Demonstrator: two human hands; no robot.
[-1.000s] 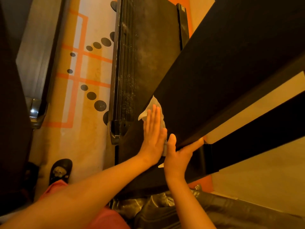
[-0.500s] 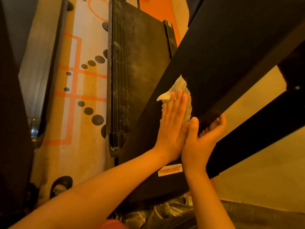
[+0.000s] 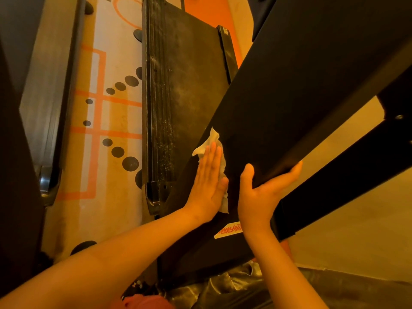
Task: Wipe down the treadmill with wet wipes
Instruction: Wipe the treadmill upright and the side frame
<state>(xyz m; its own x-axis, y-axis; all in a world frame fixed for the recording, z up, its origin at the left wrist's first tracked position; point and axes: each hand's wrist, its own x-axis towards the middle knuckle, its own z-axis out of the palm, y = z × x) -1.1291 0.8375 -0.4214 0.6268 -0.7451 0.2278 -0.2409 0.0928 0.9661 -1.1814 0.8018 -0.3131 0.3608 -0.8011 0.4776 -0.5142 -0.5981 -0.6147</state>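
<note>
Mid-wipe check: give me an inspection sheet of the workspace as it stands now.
Surface: black treadmill panel, slanted; red-lettered sticker near its lower end.
Job's things: white wipe against the panel; treadmill belt dusty, speckled.
Clutter: shiny black sheeting at the bottom, kind unclear.
Hands: left hand flat, pressing the wipe; right hand grips the panel's edge.
Cables: nothing seen.
Surroundings: floor mat with orange lines and black dots.

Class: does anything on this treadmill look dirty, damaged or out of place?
Yes: white specks and pale dust cover the ribbed side rail and the belt beside it. Nothing looks broken.
</note>
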